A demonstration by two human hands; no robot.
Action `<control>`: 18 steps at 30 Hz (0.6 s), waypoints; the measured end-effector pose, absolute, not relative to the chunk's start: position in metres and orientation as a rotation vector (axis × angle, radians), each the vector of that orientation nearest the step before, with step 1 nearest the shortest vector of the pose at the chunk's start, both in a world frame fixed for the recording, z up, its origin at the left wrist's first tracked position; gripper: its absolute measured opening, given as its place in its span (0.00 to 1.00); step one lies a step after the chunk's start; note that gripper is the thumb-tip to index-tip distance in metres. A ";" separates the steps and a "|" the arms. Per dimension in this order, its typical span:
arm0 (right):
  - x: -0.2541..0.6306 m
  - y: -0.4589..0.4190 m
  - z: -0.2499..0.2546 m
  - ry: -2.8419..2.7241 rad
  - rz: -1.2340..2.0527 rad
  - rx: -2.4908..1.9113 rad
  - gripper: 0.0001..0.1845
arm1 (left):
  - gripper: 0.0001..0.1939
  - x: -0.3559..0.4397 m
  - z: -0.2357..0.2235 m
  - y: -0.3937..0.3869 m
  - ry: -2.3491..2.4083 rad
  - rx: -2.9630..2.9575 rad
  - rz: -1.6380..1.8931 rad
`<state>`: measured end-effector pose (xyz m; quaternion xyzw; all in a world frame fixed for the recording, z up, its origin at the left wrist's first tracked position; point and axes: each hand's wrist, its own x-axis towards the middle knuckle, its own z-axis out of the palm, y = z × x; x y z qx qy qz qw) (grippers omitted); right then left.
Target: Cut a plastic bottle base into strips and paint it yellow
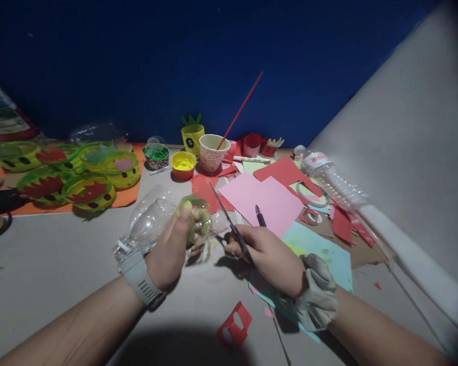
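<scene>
My left hand (172,249) is closed around a clear plastic bottle piece (152,219) that has yellow-green paint at its cut end, held above the grey table (61,269). My right hand (269,256) grips a pair of scissors (229,221), blades pointing up and away, right beside the painted end of the bottle. A white watch sits on my left wrist and a grey scrunchie on my right wrist.
Pink paper (267,201), red and light-blue sheets and a pen (260,216) lie behind my right hand. Paint cups (183,163), a paper cup with a red stick (212,152), green-yellow painted rings (87,190) at the left, a clear bottle (334,179) at the right, a red scrap (234,325) near me.
</scene>
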<state>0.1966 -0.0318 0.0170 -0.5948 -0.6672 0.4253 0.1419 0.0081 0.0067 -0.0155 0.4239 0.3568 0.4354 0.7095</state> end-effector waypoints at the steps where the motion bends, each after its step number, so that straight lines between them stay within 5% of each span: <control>1: 0.196 -0.031 0.018 -1.935 1.204 -1.730 0.24 | 0.26 0.009 -0.013 0.007 0.768 0.920 0.942; 10: 0.196 -0.030 0.016 -1.958 1.059 -1.858 0.25 | 0.33 0.011 0.001 0.010 0.747 0.762 0.934; 18: 0.197 -0.030 0.018 -1.920 1.090 -1.828 0.24 | 0.19 0.007 -0.007 0.005 0.778 0.946 0.998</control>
